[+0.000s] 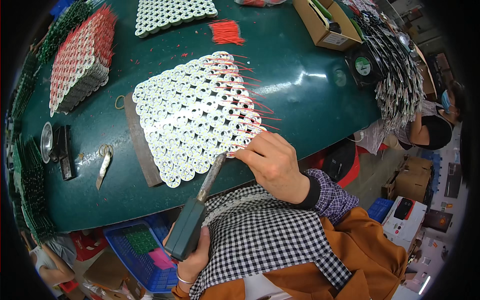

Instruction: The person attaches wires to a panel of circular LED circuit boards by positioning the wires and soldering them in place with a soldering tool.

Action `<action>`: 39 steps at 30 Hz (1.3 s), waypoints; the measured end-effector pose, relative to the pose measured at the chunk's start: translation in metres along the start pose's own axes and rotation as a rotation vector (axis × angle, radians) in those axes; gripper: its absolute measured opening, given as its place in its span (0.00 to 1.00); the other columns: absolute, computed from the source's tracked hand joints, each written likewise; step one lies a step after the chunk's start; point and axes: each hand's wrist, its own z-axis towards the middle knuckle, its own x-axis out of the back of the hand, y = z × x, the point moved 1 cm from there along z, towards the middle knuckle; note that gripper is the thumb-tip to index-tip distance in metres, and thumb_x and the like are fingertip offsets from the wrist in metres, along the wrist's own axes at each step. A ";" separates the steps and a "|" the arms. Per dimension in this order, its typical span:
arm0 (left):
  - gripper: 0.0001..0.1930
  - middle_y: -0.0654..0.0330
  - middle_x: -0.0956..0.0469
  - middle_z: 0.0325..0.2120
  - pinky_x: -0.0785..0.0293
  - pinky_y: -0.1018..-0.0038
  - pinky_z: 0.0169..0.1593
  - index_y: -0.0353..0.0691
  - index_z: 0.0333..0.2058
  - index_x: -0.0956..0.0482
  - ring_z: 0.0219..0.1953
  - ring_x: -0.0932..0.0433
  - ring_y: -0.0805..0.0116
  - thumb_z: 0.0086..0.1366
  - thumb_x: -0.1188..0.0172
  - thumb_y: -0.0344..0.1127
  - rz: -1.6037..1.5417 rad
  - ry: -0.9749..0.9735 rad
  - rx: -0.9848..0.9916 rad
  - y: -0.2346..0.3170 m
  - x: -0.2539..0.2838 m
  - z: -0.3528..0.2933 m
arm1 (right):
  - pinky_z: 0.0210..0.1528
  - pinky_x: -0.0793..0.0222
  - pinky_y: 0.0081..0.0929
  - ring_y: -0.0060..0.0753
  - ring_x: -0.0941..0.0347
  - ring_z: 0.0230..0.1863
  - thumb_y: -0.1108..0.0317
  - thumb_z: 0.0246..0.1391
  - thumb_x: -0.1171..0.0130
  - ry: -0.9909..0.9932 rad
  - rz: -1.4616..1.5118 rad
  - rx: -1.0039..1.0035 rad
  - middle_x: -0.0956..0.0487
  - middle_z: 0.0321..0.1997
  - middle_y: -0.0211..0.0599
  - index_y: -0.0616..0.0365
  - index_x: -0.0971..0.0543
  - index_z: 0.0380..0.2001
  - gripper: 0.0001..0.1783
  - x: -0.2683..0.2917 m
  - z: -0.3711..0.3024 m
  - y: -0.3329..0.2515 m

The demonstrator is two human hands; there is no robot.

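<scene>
A sheet of joined round white circuit boards [187,112] lies on the green table in front of me. Thin red wires [257,102] stick out from the boards along its right edge. My left hand [201,248] is wrapped round the dark green handle of a soldering iron [185,230]. The iron's metal tip meets or nearly meets the sheet's lower right corner; actual contact is hard to make out. Right beside the tip, my right hand [275,162] pinches a short red wire at that corner, its fingertips partly hiding the wire.
A brown strip [137,142] runs under the sheet's left side. Scissors [104,165] and a metal dish [46,142] lie at the left. Stacked wired boards [82,65], a red wire bundle [226,32], a cardboard box [327,25] and hanging cables [397,85] surround the work. Co-workers sit at both sides.
</scene>
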 end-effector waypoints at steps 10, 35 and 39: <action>0.17 0.51 0.20 0.45 0.26 0.76 0.32 0.29 0.50 0.24 0.30 0.23 0.74 0.61 0.41 0.16 0.314 -0.017 -0.169 0.019 0.020 -0.005 | 0.38 0.31 0.32 0.34 0.28 0.34 0.74 0.43 0.40 0.034 0.002 -0.002 0.28 0.28 0.31 0.57 0.19 0.31 0.08 0.002 0.002 0.000; 0.15 0.60 0.22 0.38 0.27 0.79 0.30 0.31 0.50 0.24 0.27 0.25 0.76 0.64 0.39 0.21 -0.058 0.026 0.058 0.020 -0.007 0.026 | 0.38 0.32 0.33 0.35 0.28 0.34 0.77 0.43 0.39 0.052 0.036 -0.006 0.28 0.28 0.31 0.57 0.19 0.31 0.08 -0.013 0.026 0.014; 0.14 0.60 0.21 0.36 0.27 0.79 0.30 0.31 0.49 0.23 0.27 0.25 0.76 0.64 0.38 0.22 0.055 -0.001 0.013 0.010 -0.004 0.024 | 0.39 0.31 0.33 0.35 0.27 0.35 0.77 0.43 0.39 0.038 0.034 -0.018 0.27 0.28 0.32 0.58 0.19 0.31 0.09 -0.012 0.025 0.013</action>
